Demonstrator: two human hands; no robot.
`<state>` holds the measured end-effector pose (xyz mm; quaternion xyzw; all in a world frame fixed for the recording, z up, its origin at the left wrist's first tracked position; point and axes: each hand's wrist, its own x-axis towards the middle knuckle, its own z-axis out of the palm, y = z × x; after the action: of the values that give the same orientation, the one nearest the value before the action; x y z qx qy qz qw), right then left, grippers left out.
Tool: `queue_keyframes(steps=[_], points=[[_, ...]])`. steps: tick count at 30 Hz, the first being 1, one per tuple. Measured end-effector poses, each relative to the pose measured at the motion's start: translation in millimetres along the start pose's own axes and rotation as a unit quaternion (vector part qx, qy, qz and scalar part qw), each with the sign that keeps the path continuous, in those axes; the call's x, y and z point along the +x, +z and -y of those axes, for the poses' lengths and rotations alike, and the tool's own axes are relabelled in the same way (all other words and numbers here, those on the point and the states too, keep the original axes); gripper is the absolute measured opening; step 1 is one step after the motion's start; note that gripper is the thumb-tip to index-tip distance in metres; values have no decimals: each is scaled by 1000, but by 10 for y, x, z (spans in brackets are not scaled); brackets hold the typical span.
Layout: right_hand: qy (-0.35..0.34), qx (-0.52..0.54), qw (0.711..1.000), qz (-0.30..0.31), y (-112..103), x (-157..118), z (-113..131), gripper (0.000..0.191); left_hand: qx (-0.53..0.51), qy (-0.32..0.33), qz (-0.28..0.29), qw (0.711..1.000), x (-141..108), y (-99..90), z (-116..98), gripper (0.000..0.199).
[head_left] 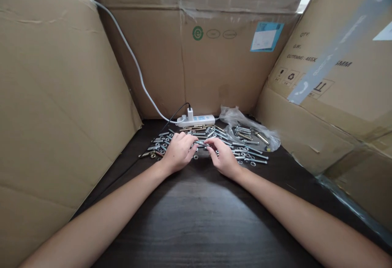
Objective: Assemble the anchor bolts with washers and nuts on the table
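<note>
Between my two hands, low over the dark table, is a thin silver bolt [201, 142] lying roughly sideways. My left hand [180, 150] pinches its left end between thumb and fingers. At the right end, the thumb and fingertips of my right hand [223, 156] close on it. Around both hands are spread silver bolts [251, 150], loose washers [252, 164] and nuts [196, 157]. Some brass-coloured bolts [192, 128] lie behind the hands. My fingers cover part of the held bolt, so its exact fittings cannot be made out.
A white power strip [208, 119] with a plugged-in charger [190, 114] stands at the back, its white cable [134, 60] running up left. At the back right, a clear plastic bag [232, 116] lies by more bolts. Cardboard walls [61, 76] enclose the table [196, 219] on three sides.
</note>
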<state>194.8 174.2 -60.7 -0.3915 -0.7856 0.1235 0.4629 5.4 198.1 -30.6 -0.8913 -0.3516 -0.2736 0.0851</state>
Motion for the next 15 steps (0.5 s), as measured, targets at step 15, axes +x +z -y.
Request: queue_keyframes(steps=[15], points=[[40,-92,992,76,-38,-46,96,18,0,111,48,993,65,-144,123,19]])
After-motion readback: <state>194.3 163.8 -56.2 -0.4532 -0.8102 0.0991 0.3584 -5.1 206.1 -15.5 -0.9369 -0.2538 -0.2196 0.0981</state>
